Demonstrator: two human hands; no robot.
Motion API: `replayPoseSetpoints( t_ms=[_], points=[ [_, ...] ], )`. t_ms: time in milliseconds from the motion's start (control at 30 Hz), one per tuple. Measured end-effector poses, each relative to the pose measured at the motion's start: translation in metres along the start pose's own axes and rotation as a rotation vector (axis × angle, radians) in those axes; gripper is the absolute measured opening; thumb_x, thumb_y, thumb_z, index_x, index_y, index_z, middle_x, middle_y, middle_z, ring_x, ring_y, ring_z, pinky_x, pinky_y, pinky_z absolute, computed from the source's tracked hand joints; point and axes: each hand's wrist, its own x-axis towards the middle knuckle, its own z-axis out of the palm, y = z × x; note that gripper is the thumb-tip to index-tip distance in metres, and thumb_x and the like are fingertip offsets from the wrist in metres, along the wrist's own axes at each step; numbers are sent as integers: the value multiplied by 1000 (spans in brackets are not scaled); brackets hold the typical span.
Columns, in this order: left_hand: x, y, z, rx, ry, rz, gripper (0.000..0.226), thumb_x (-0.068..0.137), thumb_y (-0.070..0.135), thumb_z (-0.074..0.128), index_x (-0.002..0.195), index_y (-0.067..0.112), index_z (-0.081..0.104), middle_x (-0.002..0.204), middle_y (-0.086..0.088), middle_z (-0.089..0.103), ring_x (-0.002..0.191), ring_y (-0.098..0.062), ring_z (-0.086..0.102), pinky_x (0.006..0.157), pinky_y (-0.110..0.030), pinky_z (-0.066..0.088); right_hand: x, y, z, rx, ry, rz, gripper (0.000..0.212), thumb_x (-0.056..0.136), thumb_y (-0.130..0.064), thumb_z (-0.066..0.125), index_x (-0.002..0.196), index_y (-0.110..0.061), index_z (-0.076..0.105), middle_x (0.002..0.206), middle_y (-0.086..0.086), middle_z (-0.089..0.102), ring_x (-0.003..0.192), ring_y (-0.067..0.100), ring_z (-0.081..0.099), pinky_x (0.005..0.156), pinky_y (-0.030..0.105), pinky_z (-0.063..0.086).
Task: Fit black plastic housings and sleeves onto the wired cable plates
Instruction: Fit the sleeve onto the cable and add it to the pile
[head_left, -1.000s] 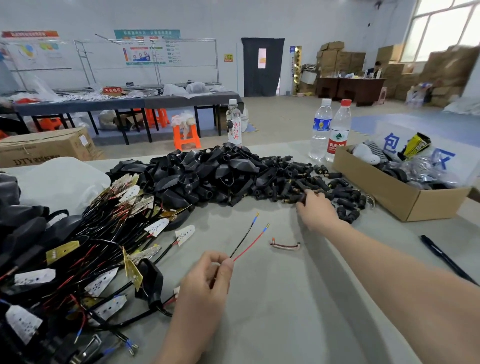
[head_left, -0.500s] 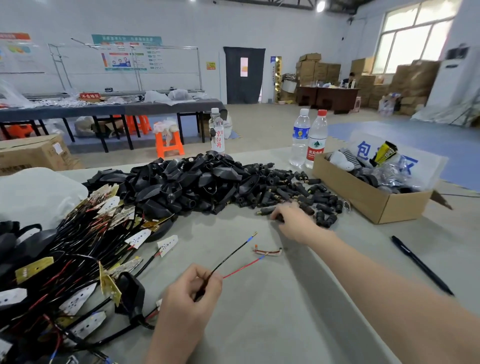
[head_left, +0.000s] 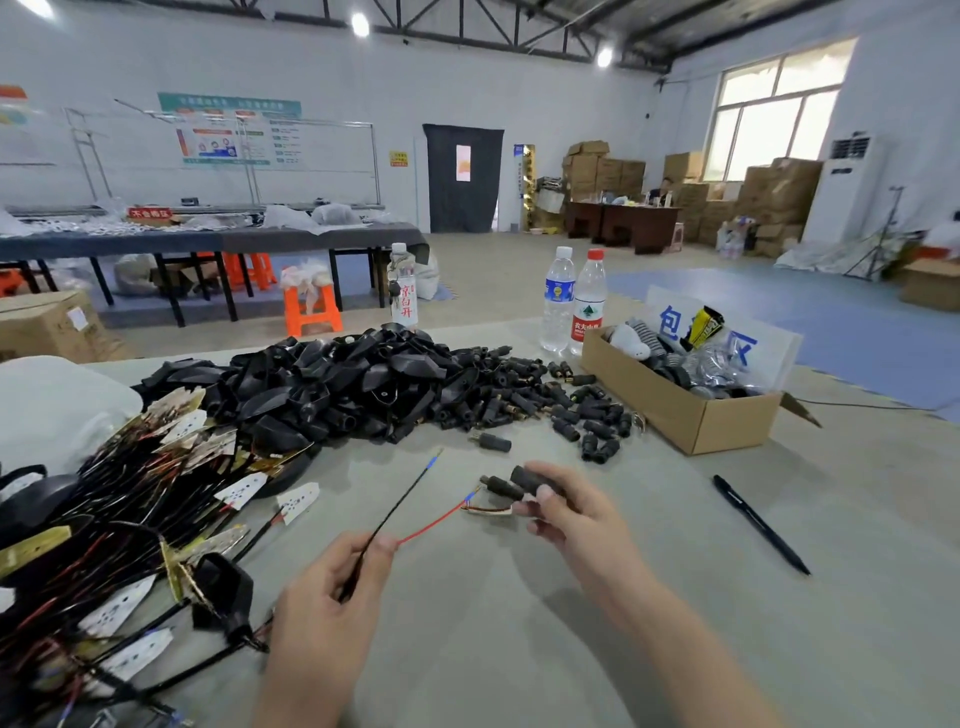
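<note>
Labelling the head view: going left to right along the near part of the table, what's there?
Bundle of wired cable plates → left hand pinching a black wire → right hand holding a black sleeve → black pen.

Grey matte bench (head_left: 857, 597), wide and flat. Heaped at far centre: black moulded plastic housings (head_left: 332, 384), spilling rightward into short black cylindrical sleeves (head_left: 545, 405), with one lone sleeve (head_left: 491, 442) lying nearer. Sprawled across near left: tangle of black and red wired cable plates (head_left: 130, 519). Beyond that, far left: white plastic bag (head_left: 52, 405). At far right: open brown cardboard box (head_left: 691, 421), two clear plastic water bottles (head_left: 558, 306) just beside its far left corner. Nearer on the right, apart from the box: slim black pen (head_left: 761, 525).
</note>
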Motion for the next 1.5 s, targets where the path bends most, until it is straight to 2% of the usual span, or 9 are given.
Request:
replayPoseSetpoints(
  t_ms=[100, 200, 333, 400, 667, 967, 1200, 1367, 1500],
  points=[
    [-1, -2, 2, -4, -8, 16, 6, 86, 48, 62, 84, 47, 68, 75, -3, 70, 55, -4, 51, 52, -10, 37, -6, 11, 6, 188, -27, 68, 17, 100, 3, 48, 112, -7, 54, 87, 3, 76, 84, 16, 72, 69, 22, 54],
    [-2, -5, 3, 23, -26, 58, 29, 78, 62, 53, 90, 41, 68, 72, -11, 64, 53, -6, 46, 51, -17, 36, -6, 10, 10, 171, -96, 44, 20, 99, 3, 49, 109, -10, 60, 90, 3, 77, 86, 15, 73, 73, 20, 54],
    [-3, -7, 4, 35, -51, 71, 27, 84, 56, 56, 92, 33, 69, 66, -16, 56, 55, -9, 40, 54, -38, 36, -5, 9, 14, 201, -96, 38, 22, 99, 5, 48, 108, -10, 61, 90, 1, 77, 82, 13, 72, 74, 19, 55],
    [-2, -8, 5, 39, -61, 64, 26, 86, 56, 61, 92, 32, 69, 65, -17, 55, 55, -9, 40, 56, -41, 35, -5, 10, 16, 217, -112, 44, 23, 99, 5, 47, 108, -10, 62, 91, 0, 77, 81, 13, 72, 74, 19, 55],
    [-1, -8, 4, 61, -62, 61, 32, 82, 57, 54, 92, 31, 69, 64, -15, 52, 53, -8, 35, 49, -23, 26, -2, 8, 10, 307, -104, 32, 25, 99, 4, 47, 106, -11, 66, 91, 4, 76, 81, 15, 70, 75, 20, 55],
    [-5, -5, 4, 49, -56, 54, 32, 82, 55, 55, 90, 28, 68, 66, -18, 54, 54, -10, 37, 52, -36, 29, -4, 7, 7, 211, -102, -7, 27, 99, 3, 49, 108, -15, 67, 93, 2, 76, 83, 15, 69, 78, 22, 55],
    [-3, -11, 4, 48, -82, 52, 29, 84, 54, 57, 91, 28, 69, 70, -20, 58, 60, -11, 44, 53, -36, 35, -8, 4, 7, 2, -88, -51, 29, 96, 2, 56, 107, -21, 68, 102, -3, 76, 93, 21, 71, 78, 21, 53],
    [-3, -11, 4, 24, -90, 64, 34, 82, 57, 55, 93, 29, 70, 68, -21, 57, 58, -13, 42, 54, -26, 28, -8, 6, 10, -127, -79, -58, 31, 94, 1, 59, 101, -27, 69, 97, -10, 75, 83, 9, 68, 74, 17, 51],
    [-2, -11, 4, -2, -82, 51, 33, 83, 57, 56, 93, 30, 71, 70, -22, 57, 59, -12, 41, 55, -26, 28, -9, 4, 8, -21, -128, -32, 31, 95, 1, 59, 104, -27, 71, 102, -6, 76, 89, 12, 71, 74, 19, 53]
  ],
)
